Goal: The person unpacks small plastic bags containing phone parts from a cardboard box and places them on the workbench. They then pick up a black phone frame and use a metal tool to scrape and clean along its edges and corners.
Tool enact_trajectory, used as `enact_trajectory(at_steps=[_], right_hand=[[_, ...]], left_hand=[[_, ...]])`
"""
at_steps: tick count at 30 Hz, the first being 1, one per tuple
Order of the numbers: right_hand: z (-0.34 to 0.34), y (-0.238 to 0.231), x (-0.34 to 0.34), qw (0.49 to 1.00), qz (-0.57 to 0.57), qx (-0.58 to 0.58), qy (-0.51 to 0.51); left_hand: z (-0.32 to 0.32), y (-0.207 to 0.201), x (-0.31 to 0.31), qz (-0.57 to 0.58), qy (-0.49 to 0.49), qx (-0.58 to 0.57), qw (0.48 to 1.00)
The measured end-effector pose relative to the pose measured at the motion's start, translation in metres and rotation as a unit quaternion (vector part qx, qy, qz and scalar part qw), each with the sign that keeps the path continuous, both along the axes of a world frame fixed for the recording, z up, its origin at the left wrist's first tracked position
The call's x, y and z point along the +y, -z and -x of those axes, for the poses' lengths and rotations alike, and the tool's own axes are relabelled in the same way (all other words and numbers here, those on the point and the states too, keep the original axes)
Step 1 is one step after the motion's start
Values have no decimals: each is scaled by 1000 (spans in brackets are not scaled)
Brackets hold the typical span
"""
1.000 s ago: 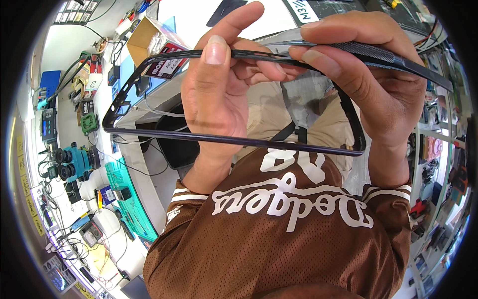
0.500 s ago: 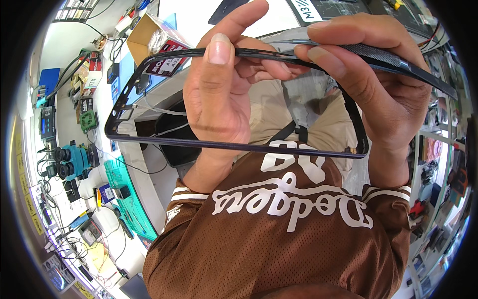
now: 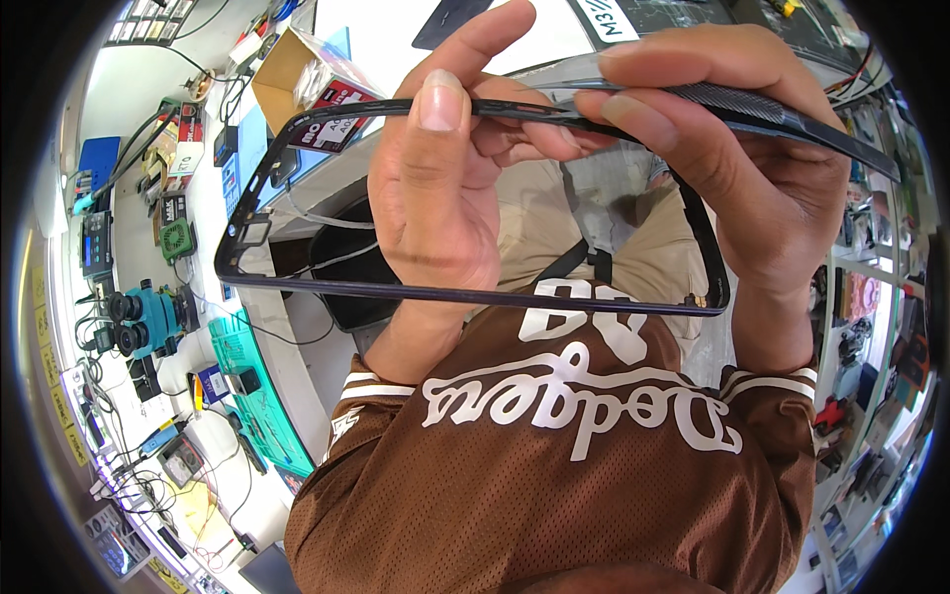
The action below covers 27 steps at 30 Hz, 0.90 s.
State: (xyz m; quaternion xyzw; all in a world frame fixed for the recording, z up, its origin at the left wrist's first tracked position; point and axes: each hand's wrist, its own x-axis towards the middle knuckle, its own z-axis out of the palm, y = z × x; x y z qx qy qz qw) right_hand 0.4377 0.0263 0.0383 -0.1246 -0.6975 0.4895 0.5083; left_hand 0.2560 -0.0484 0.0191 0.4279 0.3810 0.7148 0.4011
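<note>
A thin black phone frame [image 3: 475, 296], open through its middle, hangs in the air in front of my chest. My left hand [image 3: 433, 198] pinches its far long side, the thumb on top and the other fingers behind. In my right hand [image 3: 767, 158] is a pair of dark tweezers [image 3: 737, 99] with a textured grip, held between thumb and fingers. The tweezers' slim tips reach left to the far side of the frame, close to my left fingertips. Whether the tips touch the frame I cannot tell. My right fingers partly hide the frame's far right corner.
On the bench to the left are an open cardboard box [image 3: 282, 79], a blue microscope [image 3: 148, 317], a teal mat [image 3: 237, 342] and many cables. A dark mat [image 3: 673, 45] lies at the far right. Shelves [image 3: 871, 327] with small goods stand on the right.
The tweezers and my right hand have shifted slightly left along the frame. The frame has tilted a little, and its left end has moved slightly right. Both holds are the same.
</note>
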Motion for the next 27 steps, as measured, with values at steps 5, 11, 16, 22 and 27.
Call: enact_trajectory(at_steps=[5,11,16,22,27], right_hand=[[-4,2,-1,1000,22,7,3],[-7,1,1,999,-38,13,12],[-6,0,1,994,-99,-11,42],[-6,1,4,988,-135,-26,71],[-6,3,6,985,-154,-27,79]], left_hand=[[-12,-16,-1,14,1,-52,999],[-3,-5,0,12,-20,1,1000],[-10,-17,0,33,-16,-35,999],[-11,-18,-1,29,-13,-59,998],[-12,-19,-1,36,-22,-55,998]])
